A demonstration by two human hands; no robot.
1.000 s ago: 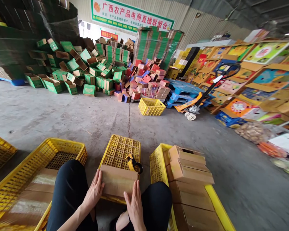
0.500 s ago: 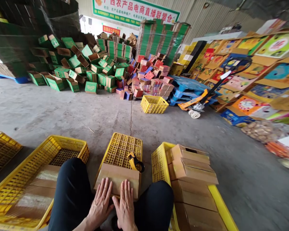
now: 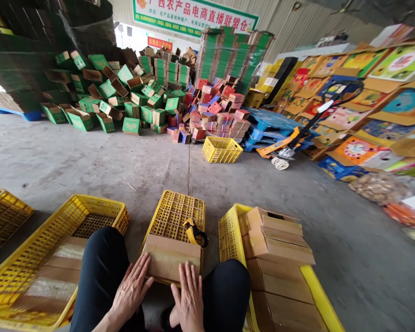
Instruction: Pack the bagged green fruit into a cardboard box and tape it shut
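Cardboard box lies on the near end of the middle crate, your left hand and right hand spread flat at its near edge. Taped boxes in the left crate look finished; plain boxes in the right crate seem pending; this one's seal is unclear.

A carton sits on a crate, dispenser behind, perhaps touching.

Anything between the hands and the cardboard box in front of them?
Nothing visible: left hand and right hand are both at the cardboard box. The tape dispenser sits by its far right corner, not between.
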